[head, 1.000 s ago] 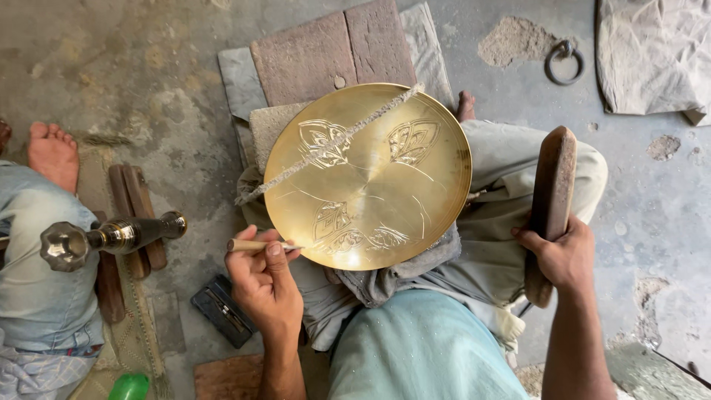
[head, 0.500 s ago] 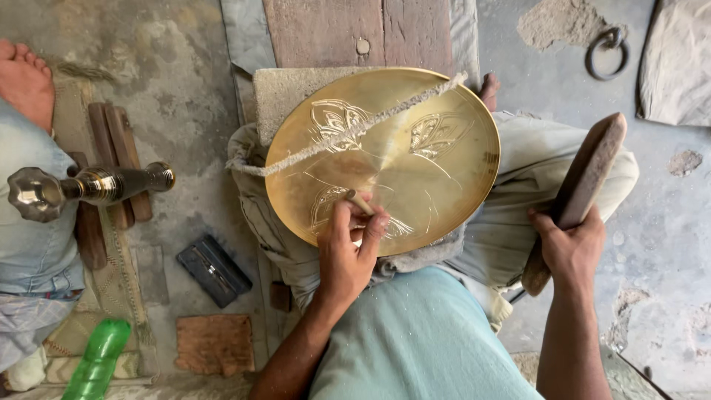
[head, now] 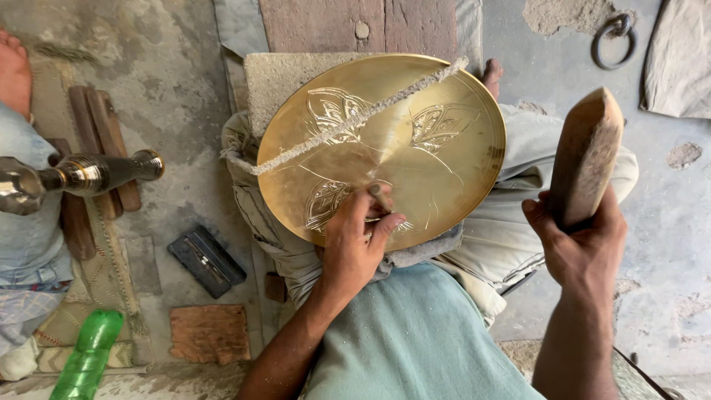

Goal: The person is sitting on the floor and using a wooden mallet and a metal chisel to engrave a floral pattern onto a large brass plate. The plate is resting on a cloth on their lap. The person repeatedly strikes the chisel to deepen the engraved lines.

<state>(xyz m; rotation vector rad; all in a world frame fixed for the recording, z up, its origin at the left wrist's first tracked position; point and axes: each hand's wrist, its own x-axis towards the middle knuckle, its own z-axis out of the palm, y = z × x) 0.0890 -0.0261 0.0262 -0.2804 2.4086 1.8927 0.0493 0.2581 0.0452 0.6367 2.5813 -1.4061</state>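
A round brass plate (head: 437,170) with engraved leaf patterns rests on my lap, tied down by a frayed cord (head: 348,126) running across it. My left hand (head: 355,241) is closed around a small metal chisel (head: 380,194), whose tip stands on the plate's lower part near an engraved leaf. My right hand (head: 581,248) grips a wooden mallet block (head: 585,155), raised to the right of the plate and apart from it.
A person in blue sits at the left with a bare foot (head: 15,70) and a shiny metal vase-like piece (head: 81,174). Wooden sticks (head: 100,126), a dark flat box (head: 206,261), a brick piece (head: 209,333), a green bottle (head: 89,355) and an iron ring (head: 613,37) lie on the floor.
My left hand moved from the plate's left edge onto its lower face with the chisel. My right hand lifted the mallet higher. The camera shifted closer.
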